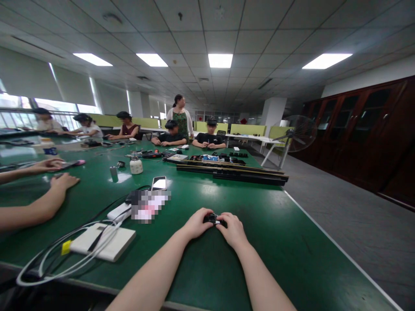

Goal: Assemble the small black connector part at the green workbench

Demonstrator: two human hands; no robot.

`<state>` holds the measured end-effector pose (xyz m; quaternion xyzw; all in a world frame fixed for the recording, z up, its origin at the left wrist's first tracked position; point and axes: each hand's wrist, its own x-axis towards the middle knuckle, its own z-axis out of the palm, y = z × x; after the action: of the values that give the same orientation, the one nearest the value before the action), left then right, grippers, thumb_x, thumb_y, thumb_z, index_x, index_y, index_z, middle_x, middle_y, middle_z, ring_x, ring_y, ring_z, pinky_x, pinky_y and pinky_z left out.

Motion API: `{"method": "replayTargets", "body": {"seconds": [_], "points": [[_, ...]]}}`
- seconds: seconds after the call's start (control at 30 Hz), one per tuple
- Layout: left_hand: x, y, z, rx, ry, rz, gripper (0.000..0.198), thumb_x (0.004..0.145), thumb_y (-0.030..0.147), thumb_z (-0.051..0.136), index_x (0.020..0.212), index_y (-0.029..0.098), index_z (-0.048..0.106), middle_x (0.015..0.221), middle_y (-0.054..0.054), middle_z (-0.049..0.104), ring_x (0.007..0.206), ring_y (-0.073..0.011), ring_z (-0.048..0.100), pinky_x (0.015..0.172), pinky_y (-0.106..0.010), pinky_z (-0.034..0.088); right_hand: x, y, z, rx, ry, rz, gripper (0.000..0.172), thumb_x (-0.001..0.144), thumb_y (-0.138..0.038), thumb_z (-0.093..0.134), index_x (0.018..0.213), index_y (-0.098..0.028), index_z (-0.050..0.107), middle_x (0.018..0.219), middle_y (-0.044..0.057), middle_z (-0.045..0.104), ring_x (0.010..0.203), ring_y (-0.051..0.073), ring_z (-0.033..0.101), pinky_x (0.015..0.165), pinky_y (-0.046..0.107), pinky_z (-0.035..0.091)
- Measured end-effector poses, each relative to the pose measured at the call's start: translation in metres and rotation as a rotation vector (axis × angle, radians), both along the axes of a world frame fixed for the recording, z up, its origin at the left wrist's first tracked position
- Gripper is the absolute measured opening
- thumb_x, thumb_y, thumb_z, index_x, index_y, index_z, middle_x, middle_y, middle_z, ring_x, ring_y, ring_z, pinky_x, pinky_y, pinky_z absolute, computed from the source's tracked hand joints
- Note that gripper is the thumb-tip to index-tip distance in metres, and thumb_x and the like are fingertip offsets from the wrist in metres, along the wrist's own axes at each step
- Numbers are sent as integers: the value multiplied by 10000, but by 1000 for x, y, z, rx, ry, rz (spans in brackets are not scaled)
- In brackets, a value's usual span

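My left hand (196, 223) and my right hand (232, 230) rest together on the green table (259, 224), close in front of me. Both are closed around one small black part (213, 219) that shows between the fingertips. I cannot make out what the part is. My forearms reach in from the bottom edge of the view.
A white flat box (106, 244) with looped white cables lies at my left, a phone (159, 183) beyond it. A co-worker's forearms (35, 207) lie at the left edge. Long black rails (233, 172) cross the table farther off. Several people sit at the far end; a fan (300, 133) stands right.
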<state>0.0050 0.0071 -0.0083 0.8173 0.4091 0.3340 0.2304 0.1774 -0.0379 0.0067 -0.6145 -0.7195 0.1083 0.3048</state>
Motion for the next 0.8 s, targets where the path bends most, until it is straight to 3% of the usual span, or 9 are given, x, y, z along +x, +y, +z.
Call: {"method": "replayTargets", "body": {"seconds": [0.3,0.8], "points": [[-2,-1,-1,17,4,-14,383,723,181,616,1101,190,551,1056,-63,578,990,-203,553,901,-315,435,7,7,-9,6,195,27,339,655,-198,585,989,-240,630,1028,28,647,979,197,572,895,343,419],[-1,-4,4,-8,19,4,408,774,241,563,1178,190,536,1142,-77,582,1071,-213,532,960,-334,405,7,4,-3,-30,186,24,280,680,-280,593,950,-242,656,980,26,674,960,210,584,875,346,422]]}}
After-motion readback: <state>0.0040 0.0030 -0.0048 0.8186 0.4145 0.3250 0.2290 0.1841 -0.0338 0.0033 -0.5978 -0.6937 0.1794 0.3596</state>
